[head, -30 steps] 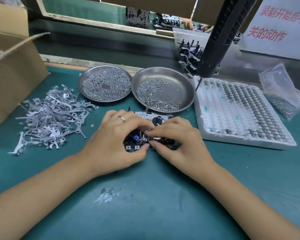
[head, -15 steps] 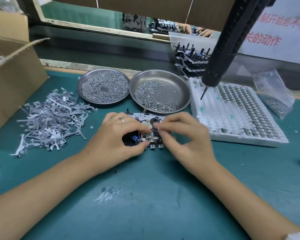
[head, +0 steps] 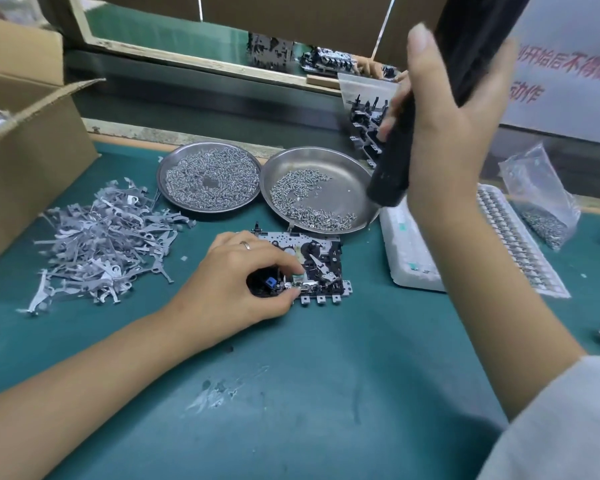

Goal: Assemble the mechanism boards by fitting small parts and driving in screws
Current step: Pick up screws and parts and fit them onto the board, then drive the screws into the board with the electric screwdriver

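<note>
A mechanism board [head: 321,263] of grey metal and black plastic lies on the green mat, just in front of the two metal dishes. My left hand [head: 238,287] rests on its left end, thumb and fingers curled round the near left corner by a small blue part. My right hand [head: 444,133] is raised above the right dish and grips the black hanging electric screwdriver [head: 394,161]. The screwdriver's tip is hidden behind its body. The right dish [head: 354,174] holds loose screws; the left dish [head: 174,168] is covered with them.
A heap of grey metal levers [head: 101,242] lies at the left, beside a cardboard box [head: 25,140]. A white foam tray [head: 409,251] of small parts sits at the right, with a plastic bag of screws [head: 541,202] behind it. Finished boards [head: 364,129] are stacked at the back.
My right hand has left the board, risen and taken hold of the hanging screwdriver. My left hand has stayed on the board's left end.
</note>
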